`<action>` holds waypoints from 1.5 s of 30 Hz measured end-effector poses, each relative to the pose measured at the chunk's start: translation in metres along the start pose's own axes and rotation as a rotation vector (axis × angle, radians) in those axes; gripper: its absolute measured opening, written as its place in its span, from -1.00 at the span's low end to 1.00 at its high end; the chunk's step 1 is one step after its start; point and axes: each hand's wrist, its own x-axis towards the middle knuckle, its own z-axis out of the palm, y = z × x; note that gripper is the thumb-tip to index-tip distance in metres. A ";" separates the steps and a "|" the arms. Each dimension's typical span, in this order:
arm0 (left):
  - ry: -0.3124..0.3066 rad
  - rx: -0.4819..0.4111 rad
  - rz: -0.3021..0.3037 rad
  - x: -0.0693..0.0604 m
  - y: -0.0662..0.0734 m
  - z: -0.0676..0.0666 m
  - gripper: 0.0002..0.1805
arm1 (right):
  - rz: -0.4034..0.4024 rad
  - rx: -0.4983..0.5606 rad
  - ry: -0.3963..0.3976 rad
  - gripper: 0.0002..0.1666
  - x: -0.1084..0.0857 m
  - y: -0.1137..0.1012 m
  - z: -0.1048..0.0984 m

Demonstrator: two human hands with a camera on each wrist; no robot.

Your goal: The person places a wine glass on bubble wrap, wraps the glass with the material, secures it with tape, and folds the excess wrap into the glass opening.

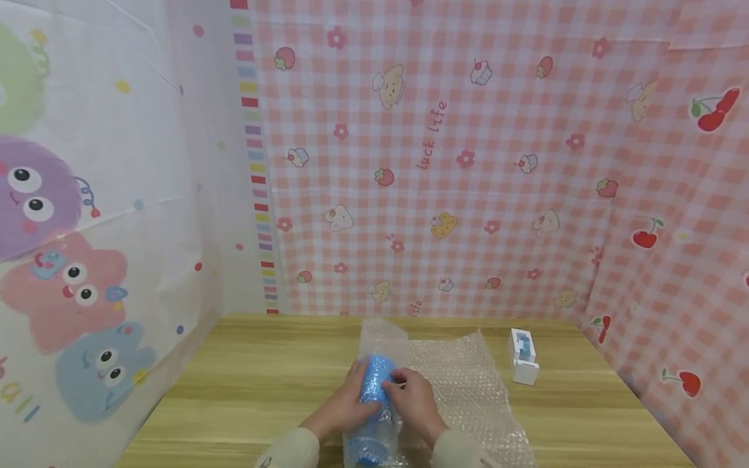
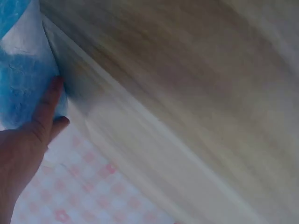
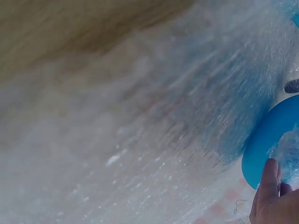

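Note:
A blue cylinder-shaped object (image 1: pixel 376 390) lies on the table in clear bubble wrap (image 1: pixel 456 377), part of which spreads flat to its right. My left hand (image 1: pixel 350 400) grips its left side, thumb across the front; in the left wrist view, extended fingers (image 2: pixel 49 105) of this hand lie along the wrapped blue surface (image 2: pixel 21 88). My right hand (image 1: pixel 417 400) pinches the wrap at the upper right of the cylinder. In the right wrist view, its fingers (image 3: pixel 269 179) are by a round blue rim (image 3: pixel 257 154) with film bunched inside. What the cylinder is cannot be told.
A small white dispenser-like box (image 1: pixel 524 370) with a blue part stands at the right of the wood-grain table (image 1: pixel 263 370). Behind the table hangs a pink checked cloth (image 1: pixel 433 195). A cartoon-printed white sheet (image 1: pixel 164 214) hangs on the left.

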 end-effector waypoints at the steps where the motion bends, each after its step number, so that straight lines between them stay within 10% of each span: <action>1: 0.006 -0.048 -0.010 0.000 -0.001 -0.002 -0.06 | 0.012 0.010 -0.003 -0.61 0.000 -0.001 0.000; 5: 0.022 -0.218 -0.106 -0.001 -0.001 -0.009 -0.19 | 0.038 0.046 -0.008 -0.60 0.000 -0.004 0.001; 12: 0.044 -0.217 -0.214 0.004 0.002 -0.018 -0.18 | 0.094 0.086 -0.024 -0.61 0.000 -0.008 0.005; 28: 0.041 -0.287 -0.258 0.003 0.000 -0.036 -0.39 | 0.163 0.300 -0.103 -0.59 -0.004 -0.007 0.010; 45: 0.074 -0.215 -0.242 0.012 0.014 -0.024 -0.43 | 0.349 0.193 -0.119 -0.34 0.001 -0.001 0.005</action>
